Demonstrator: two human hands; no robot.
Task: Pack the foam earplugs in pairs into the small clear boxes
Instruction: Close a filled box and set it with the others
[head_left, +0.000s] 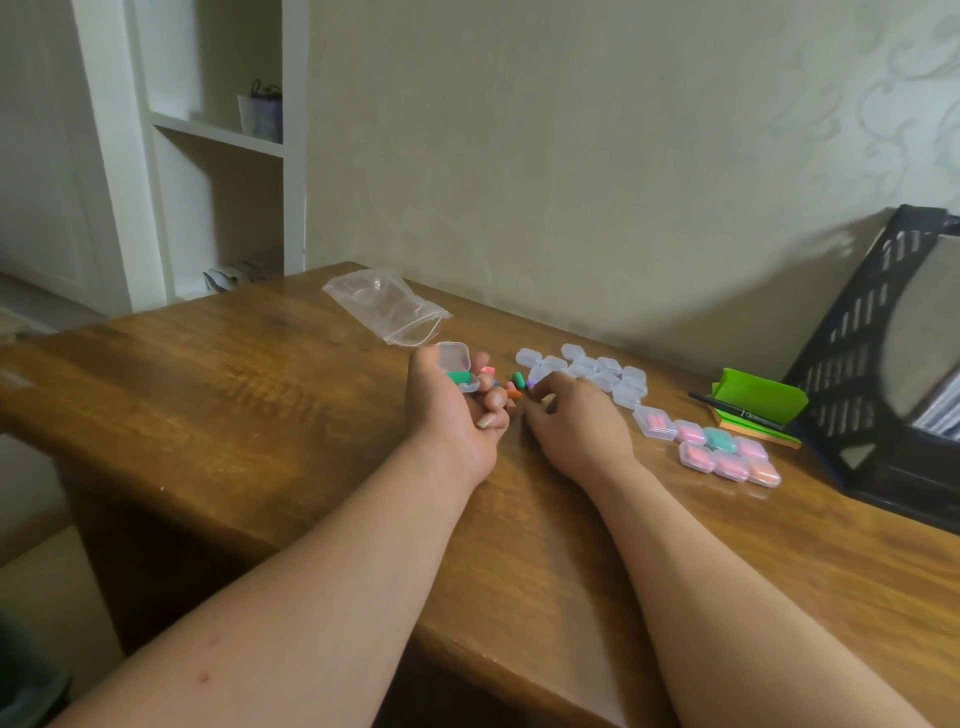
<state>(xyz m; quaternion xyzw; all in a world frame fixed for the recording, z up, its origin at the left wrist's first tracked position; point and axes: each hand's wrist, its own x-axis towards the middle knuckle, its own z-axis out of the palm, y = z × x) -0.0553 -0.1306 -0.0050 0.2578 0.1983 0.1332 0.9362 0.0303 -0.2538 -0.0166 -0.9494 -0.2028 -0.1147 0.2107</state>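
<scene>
an open clear box (457, 370) is gripped in the left hand (457, 415), fingers and thumb curled round it, with the lid tipped up and away. one green earplug (458, 378) is seen lying in its base. the right hand (574, 421) is laid knuckles-up just beside it, fingers curled down over the loose earplugs (517, 379) on the wooden table (234, 389). whether one is pinched cannot be told, since the fingertips are hidden

the step in hand is judged to be the finding of a second plug for the half-filled box. it would be done well if a green one were chosen to match, and a green plug is seen among the loose ones. it should be pinched lightly so the foam is not crushed, and laid alongside the first, not across it. the box should be held level until the lid is pressed down, lest the first plug be tipped out

just beyond the right hand a cluster of empty clear boxes (597, 371) is seen, apparently with nothing in them. nearer the right side of the table a group of filled boxes (727, 454) is gathered edge to edge, most showing pink or orange plugs and one showing teal-green. a clear zip bag (387, 309) is lying flat by the far edge and appears to be emptied
</scene>
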